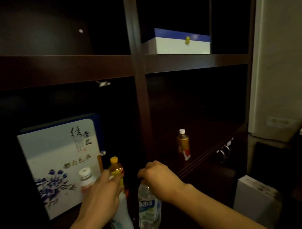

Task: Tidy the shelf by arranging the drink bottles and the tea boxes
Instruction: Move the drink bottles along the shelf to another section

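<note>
I note left hand (102, 192) curled over a smooth white bottle (122, 218); right hand (159, 178) grips the clear, ribbed plastic water bottle (148, 214) by its neck.

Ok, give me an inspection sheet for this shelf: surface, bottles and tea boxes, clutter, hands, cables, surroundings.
Surface: dark wooden shelf, several compartments, dimly lit.
Job's things: flowered tea box stands upright in the lower left compartment. The blue-lidded box lies in the upper right one. The small amber bottle stands alone at lower right. The yellow-capped bottle and white-capped bottle stand in front of the flowered tea box.
Clutter: nothing seen.
Hands: left hand appears to grip the top of the white bottle. The right hand grips the top of the clear water bottle.
Cables: nothing seen.
Surroundings: pale wall on the right, white box low beside the shelf.
</note>
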